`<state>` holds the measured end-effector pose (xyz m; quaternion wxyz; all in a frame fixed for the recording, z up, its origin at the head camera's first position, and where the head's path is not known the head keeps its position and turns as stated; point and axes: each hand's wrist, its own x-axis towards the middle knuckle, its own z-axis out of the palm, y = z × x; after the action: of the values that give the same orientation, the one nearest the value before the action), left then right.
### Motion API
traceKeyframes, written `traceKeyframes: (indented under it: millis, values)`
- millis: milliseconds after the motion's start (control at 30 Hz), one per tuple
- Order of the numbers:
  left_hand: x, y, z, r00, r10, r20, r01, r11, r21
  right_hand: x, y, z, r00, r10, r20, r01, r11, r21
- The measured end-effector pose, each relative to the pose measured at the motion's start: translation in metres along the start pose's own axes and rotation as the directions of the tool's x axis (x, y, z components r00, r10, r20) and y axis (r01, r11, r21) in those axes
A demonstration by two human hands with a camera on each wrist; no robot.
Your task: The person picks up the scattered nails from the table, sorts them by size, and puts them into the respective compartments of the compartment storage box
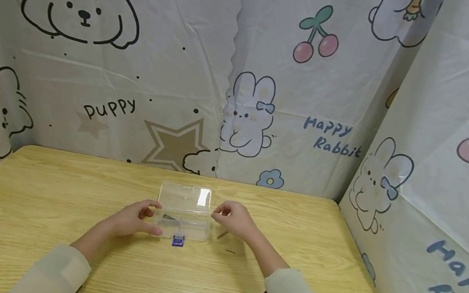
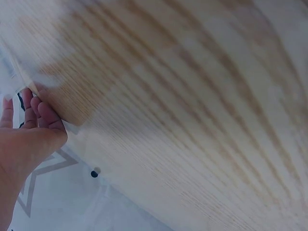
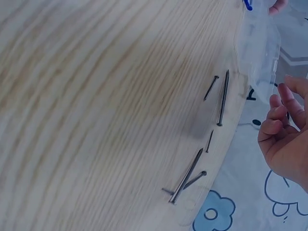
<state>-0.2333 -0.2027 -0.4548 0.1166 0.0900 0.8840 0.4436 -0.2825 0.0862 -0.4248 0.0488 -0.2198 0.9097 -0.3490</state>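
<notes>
Both hands (image 1: 134, 218) (image 1: 235, 218) hold clear box (image 1: 186, 206) on table (image 1: 40, 206)

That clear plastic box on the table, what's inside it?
Through the clear box, a few thin dark nails show near its left end. The left hand covers that corner, so anything under the fingers stays hidden. How many nails there are is too small to tell.

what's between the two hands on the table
The clear plastic box, lid open, with a blue latch at its front; the head view shows it between left hand and right hand.
</notes>
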Motion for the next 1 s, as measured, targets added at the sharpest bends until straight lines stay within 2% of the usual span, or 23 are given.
traceKeyframes:
  millis: [467,1000]
  values:
    - [0.004,-0.002,-0.001,1.000,0.010,-0.011,-0.010,1.000,0.006,-0.016,0.027,-0.020,0.996,0.091,-0.027,-0.090,0.996,0.021]
    - [0.001,-0.002,0.001,1.000,-0.011,-0.006,0.011,1.000,0.003,-0.037,0.068,-0.035,0.985,0.148,-0.083,-0.151,0.988,-0.027]
